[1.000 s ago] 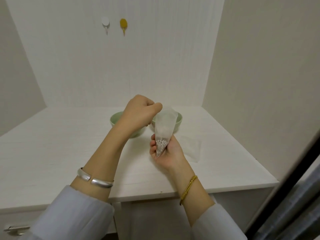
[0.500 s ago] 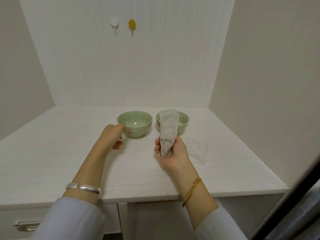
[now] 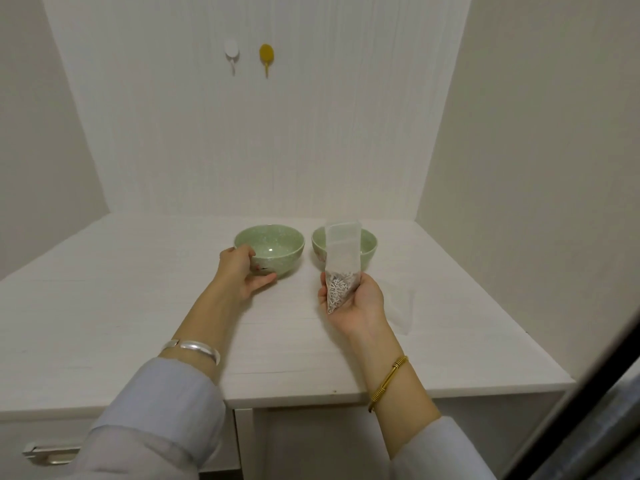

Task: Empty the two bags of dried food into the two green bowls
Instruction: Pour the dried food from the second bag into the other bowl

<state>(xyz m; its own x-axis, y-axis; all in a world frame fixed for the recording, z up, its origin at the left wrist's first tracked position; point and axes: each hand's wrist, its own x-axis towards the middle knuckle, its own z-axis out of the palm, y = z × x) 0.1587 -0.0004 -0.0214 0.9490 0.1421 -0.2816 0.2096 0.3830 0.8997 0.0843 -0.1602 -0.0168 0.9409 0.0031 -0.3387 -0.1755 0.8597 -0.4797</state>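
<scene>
Two green bowls stand side by side on the white table (image 3: 104, 306). My left hand (image 3: 239, 271) grips the near left side of the left bowl (image 3: 273, 247), thumb under its base and fingers at the rim. My right hand (image 3: 356, 303) holds upright a clear bag (image 3: 341, 268) with pale dried bits at its bottom; the bag's top is open. This bag hides part of the right bowl (image 3: 367, 247) behind it. A second clear bag (image 3: 401, 306) lies flat on the table to the right of my right hand; it looks empty.
Walls close the table in at the back and right. Two hooks, a white hook (image 3: 231, 51) and a yellow hook (image 3: 266, 55), hang on the back wall. A drawer handle (image 3: 48, 453) shows below the table's front edge. A dark frame (image 3: 588, 393) crosses the lower right.
My left hand let go of the bag's top, dropped to the table and took hold of the left bowl. My right hand kept the bag upright.
</scene>
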